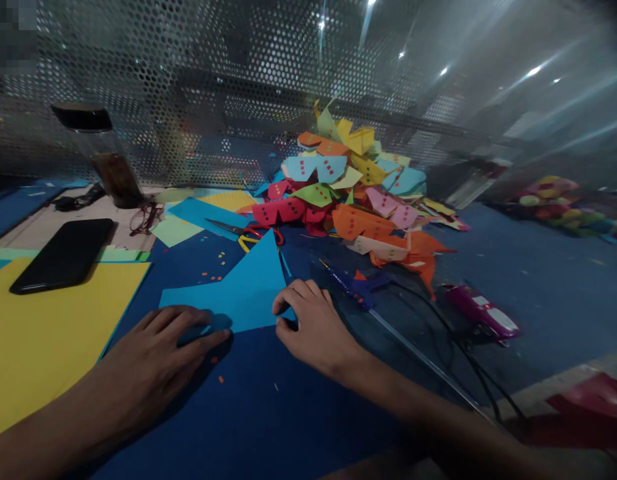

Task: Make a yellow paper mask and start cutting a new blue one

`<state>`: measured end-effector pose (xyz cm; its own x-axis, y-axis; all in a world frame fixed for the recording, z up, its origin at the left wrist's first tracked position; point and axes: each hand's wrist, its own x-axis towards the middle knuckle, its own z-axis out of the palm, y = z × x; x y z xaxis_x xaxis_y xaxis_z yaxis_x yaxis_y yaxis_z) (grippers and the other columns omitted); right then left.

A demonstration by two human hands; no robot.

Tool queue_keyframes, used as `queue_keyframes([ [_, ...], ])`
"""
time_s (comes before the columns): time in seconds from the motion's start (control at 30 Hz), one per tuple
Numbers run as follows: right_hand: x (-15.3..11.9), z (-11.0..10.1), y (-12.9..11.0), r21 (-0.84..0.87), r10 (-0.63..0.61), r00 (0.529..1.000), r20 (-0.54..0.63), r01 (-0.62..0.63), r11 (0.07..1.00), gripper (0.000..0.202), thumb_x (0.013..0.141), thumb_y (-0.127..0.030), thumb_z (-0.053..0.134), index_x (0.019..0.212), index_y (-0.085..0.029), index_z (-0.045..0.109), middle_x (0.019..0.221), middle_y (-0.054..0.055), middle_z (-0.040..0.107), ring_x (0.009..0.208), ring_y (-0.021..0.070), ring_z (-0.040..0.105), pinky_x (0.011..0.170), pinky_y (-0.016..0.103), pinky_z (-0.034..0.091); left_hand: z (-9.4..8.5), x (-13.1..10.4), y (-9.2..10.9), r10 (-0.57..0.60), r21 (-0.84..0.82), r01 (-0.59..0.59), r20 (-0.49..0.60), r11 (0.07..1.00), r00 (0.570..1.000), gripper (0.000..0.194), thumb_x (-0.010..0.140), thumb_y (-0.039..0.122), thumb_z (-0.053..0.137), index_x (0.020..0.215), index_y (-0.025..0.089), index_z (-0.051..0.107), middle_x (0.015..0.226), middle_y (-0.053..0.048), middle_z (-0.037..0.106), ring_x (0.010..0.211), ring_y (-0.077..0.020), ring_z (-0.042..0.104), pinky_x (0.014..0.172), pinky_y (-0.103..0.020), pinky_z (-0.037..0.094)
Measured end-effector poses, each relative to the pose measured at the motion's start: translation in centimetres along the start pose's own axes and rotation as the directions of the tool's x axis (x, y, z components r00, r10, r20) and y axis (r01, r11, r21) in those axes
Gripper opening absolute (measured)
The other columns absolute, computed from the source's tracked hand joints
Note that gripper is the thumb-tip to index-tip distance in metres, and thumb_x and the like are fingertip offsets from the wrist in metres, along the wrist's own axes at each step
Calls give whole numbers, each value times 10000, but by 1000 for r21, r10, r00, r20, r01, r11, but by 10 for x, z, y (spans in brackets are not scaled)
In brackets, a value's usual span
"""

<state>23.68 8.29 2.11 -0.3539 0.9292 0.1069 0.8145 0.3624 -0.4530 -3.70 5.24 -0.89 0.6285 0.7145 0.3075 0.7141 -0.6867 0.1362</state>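
A sheet of bright blue paper (238,297) lies on the dark blue tabletop, with one pointed part rising at its far right. My left hand (163,347) rests on its near left part, fingers stretched and apart. At the right edge of the paper, my right hand (311,323) pinches the sheet between thumb and curled fingers. Scissors (243,233) with red and yellow handles lie just behind the blue paper. Right of my right hand is a blue glue gun (355,287) with a clear glue stick out of its back.
Behind stands a heap of folded coloured paper shapes (348,187). Yellow sheets (53,340), a black phone (65,253), glasses (147,217) and a bottle (105,160) are on the left. A purple device (483,313) with cables sits right. A perforated metal screen (188,80) closes off the back.
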Motion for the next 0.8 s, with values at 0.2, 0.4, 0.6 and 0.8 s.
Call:
queue_keyframes([
  [0.2, -3, -4, 9, -2, 31, 1000, -3, -31, 1000, 195, 759, -52, 541, 847, -219, 588, 987, 17, 623, 1006, 222, 507, 831, 387, 332, -1, 0, 2, -32, -11, 32, 22, 999, 999, 373, 1001, 289, 446, 1320, 425, 585, 1224, -47, 638, 1100, -294, 581, 866, -468, 497],
  [0.4, -4, -8, 13, 18, 50, 999, 12, -51, 999, 226, 767, -24, 539, 855, -223, 599, 990, 4, 628, 1016, 212, 513, 851, 381, 342, 0, 0, -2, -3, -9, 3, 25, 1000, 1000, 398, 975, 271, 475, 1329, 418, 579, 1224, -59, 648, 1090, -305, 593, 863, -471, 517],
  [0.6, -4, -9, 15, 58, 45, 999, 19, -46, 997, 279, 760, 16, 500, 855, -222, 608, 1000, 2, 638, 1015, 207, 517, 858, 384, 344, -2, 0, -8, 50, 30, -52, 84, 998, 995, 441, 968, 248, 495, 1376, 407, 539, 1229, -63, 641, 1073, -281, 599, 831, -416, 527],
  [0.8, -4, -7, 19, 34, 5, 1000, 0, -5, 999, 303, 774, 30, 474, 861, -223, 614, 988, 4, 636, 997, 201, 517, 836, 368, 344, -2, 4, -4, 75, 141, -84, 72, 986, 995, 413, 959, 263, 516, 1349, 392, 558, 1188, -55, 638, 1044, -274, 580, 844, -421, 481],
])
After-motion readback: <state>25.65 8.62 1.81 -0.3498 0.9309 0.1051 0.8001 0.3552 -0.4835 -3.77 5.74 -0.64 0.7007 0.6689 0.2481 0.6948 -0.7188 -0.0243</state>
